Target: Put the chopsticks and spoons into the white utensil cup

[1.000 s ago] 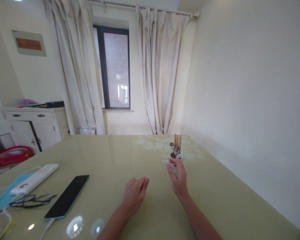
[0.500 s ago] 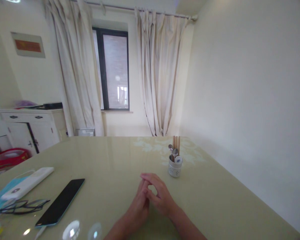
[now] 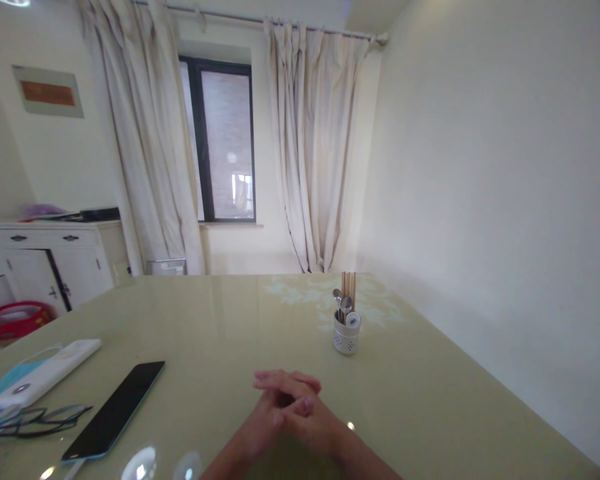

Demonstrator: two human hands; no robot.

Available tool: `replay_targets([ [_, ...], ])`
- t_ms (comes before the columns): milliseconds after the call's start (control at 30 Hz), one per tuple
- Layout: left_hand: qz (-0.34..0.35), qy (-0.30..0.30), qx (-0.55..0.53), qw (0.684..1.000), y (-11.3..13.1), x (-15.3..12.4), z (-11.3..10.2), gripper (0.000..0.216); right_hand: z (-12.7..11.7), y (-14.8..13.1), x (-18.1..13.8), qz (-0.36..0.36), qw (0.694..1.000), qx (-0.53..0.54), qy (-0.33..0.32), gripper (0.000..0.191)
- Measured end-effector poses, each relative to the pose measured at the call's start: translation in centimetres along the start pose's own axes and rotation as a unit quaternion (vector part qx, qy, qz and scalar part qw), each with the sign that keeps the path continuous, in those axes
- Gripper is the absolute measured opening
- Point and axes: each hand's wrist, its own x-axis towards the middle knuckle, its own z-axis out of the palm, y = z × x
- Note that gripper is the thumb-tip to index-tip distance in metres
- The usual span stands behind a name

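My left hand (image 3: 265, 417) and my right hand (image 3: 313, 420) are clasped above the near middle of the table. Their fingers interlace, and the thumbs meet on the near side. No object shows in either hand; the palms are hidden. Beyond them, slightly right, stands a white perforated utensil holder (image 3: 347, 341) with wooden chopsticks (image 3: 350, 287), metal spoons (image 3: 346, 305) and a white spoon (image 3: 353, 320). To the left lies a dark-screened phone (image 3: 115, 410) with a white cable plugged into its near end.
Left of the phone are eyeglasses (image 3: 40, 420), a white power bank (image 3: 47, 373) and a blue face mask (image 3: 0, 397) on the glossy table (image 3: 205, 333). A wall (image 3: 505, 233) runs along the table's right side. A white cabinet (image 3: 75, 260) and a red basket (image 3: 17, 320) stand far left.
My hands have come closer together, from fingertips touching to fingers interlaced, and sit slightly lower in view. The objects on the table stay where they were; the view has shifted slightly.
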Motion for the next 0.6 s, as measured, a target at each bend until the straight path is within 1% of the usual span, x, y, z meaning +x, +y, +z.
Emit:
replay_targets([
  [67, -0.008, 0.042, 0.024, 0.999, 0.0, 0.3, 0.0, 0.046, 0.4, 0.3, 0.2, 0.019, 0.999, 0.008, 0.035, 0.064],
  [167, -0.015, 0.092, 0.067, 0.993, -0.3, 1.0, 0.3, 0.056, 0.7, 0.7, 0.5, 0.02, 0.998, 0.001, 0.065, 0.066],
  [333, 0.002, 0.13, 0.062, 0.99, -0.6, 1.5, 1.3, 0.061, 0.7, 1.4, 0.9, -0.005, 0.996, -0.03, 0.083, 0.066],
  [433, 0.023, 0.132, 0.101, 0.986, 0.0, 1.6, 1.4, 0.064, 0.4, 2.1, 1.3, -0.024, 0.995, -0.046, 0.085, 0.064],
  [500, 0.043, 0.116, 0.15, 0.981, 0.6, 1.6, 1.0, 0.063, -0.4, 2.6, 1.4, -0.034, 0.99, -0.106, 0.087, 0.062],
  [533, 0.047, 0.117, 0.178, 0.976, 0.9, 1.5, 0.6, 0.061, -1.1, 2.9, 1.4, -0.037, 0.982, -0.155, 0.1, 0.06],
  [600, 0.028, 0.141, 0.234, 0.962, 1.1, 1.5, -0.5, 0.057, -3.2, 3.2, 1.1, -0.027, 0.958, -0.242, 0.155, 0.062],
])
